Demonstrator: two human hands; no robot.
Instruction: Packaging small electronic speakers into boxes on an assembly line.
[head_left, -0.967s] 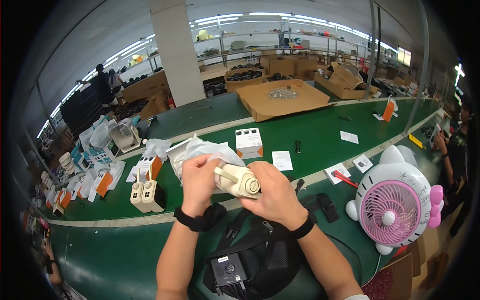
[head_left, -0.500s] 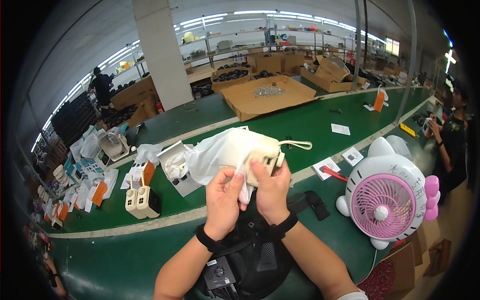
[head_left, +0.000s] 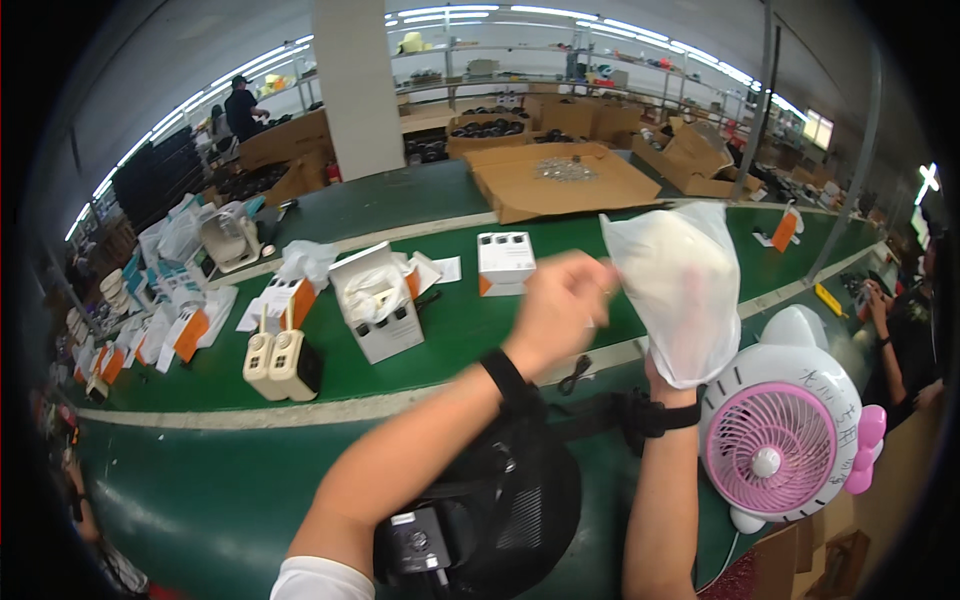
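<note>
A cream boxy device (head_left: 682, 243) sits inside a milky plastic bag (head_left: 705, 345), raised over the far side of the bench. My right hand (head_left: 700, 290) shows faintly through the bag; it is closed round the device, and the bag hangs down to the wrist. My left hand (head_left: 562, 305) is at the bag's left edge, a little blurred, with curled fingers pinching at the plastic. Beyond that hand stands a white printed box (head_left: 507, 262). A small black coiled cable (head_left: 575, 375) lies on the belt's pale edge below.
Two cream devices with straps (head_left: 282, 365) stand left, near an opened white box (head_left: 378, 300). A pink-and-white fan (head_left: 770, 430) is right of my right arm. A black mesh bag (head_left: 520, 500) lies before me; a cardboard tray (head_left: 560, 185) is beyond. A person (head_left: 910, 330) works at right.
The cream device has gone up and right and is now covered by the plastic bag. My hands have moved apart, the right one now within the bag. The view has shifted.
</note>
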